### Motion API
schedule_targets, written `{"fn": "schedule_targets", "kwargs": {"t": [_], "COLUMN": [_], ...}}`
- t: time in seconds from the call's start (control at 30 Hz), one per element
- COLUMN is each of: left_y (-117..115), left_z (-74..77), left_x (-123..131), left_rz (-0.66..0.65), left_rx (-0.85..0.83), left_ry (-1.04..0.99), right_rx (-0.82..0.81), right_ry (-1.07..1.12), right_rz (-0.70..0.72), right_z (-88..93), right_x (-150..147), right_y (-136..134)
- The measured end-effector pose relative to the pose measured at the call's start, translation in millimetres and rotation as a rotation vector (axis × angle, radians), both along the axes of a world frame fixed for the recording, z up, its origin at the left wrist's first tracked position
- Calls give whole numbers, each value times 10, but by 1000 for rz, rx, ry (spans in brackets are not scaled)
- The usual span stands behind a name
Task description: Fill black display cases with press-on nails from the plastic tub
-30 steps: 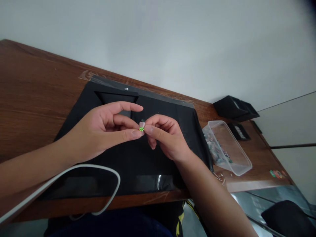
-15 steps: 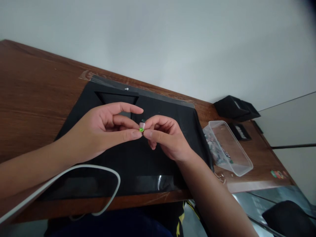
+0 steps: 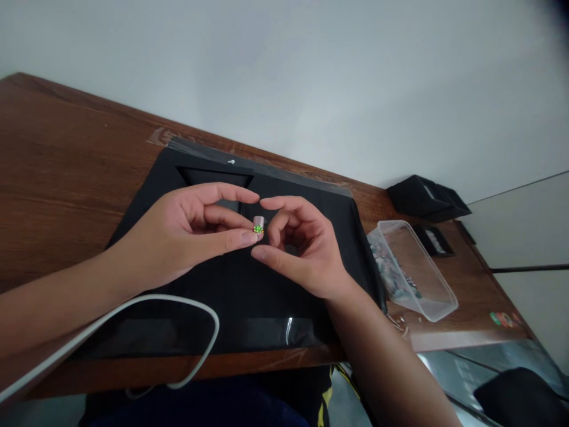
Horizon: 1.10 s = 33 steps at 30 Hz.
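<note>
Between the thumb and a finger of my left hand is a small pale pink cylindrical piece with a bright green, flower-like band near its lower end. Its exact kind is too small to make out. My left index finger stretches out above it. Just to the right, my right hand is apart from the piece, thumb and index finger spread, the other fingers curled with nothing visible in them. Both hands are over a black mat that covers part of the table.
A black tray lies on the mat behind my hands, with a tiny white piece beyond it. On the right stand a clear plastic box of small bagged pieces and black bins. A white cable loops at the front left.
My right hand has let go of the small piece and opened, its thumb and index finger moving apart. My left hand keeps its pinch on the piece.
</note>
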<state>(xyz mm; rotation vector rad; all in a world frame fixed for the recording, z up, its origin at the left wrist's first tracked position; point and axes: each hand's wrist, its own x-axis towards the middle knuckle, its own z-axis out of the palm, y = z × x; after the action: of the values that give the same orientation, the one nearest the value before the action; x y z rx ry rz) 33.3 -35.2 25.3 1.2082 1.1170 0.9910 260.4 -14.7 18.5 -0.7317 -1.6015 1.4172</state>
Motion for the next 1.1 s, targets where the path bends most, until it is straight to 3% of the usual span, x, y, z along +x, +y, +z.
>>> {"fn": "schedule_targets", "kwargs": {"t": [0.33,0.57,0.77,1.1], "left_y": [4,-12,7,7], "left_z": [-13,1,-12,18], "left_x": [-5,-6,-23,-21], "left_rz": [-15,-13,-15,-22], "left_rx": [2,-12,-17,2], "left_ry": [0,2,13,20], "right_rx": [240,264,430,377], "right_ry": [-116,-158,-173,-166], "right_rz": [-111,-123,-145,-125], "right_z": [-116,-98,-92,-112], "right_x": [-2,16,21,35], "right_y": [-55,-58,-25,-35]}}
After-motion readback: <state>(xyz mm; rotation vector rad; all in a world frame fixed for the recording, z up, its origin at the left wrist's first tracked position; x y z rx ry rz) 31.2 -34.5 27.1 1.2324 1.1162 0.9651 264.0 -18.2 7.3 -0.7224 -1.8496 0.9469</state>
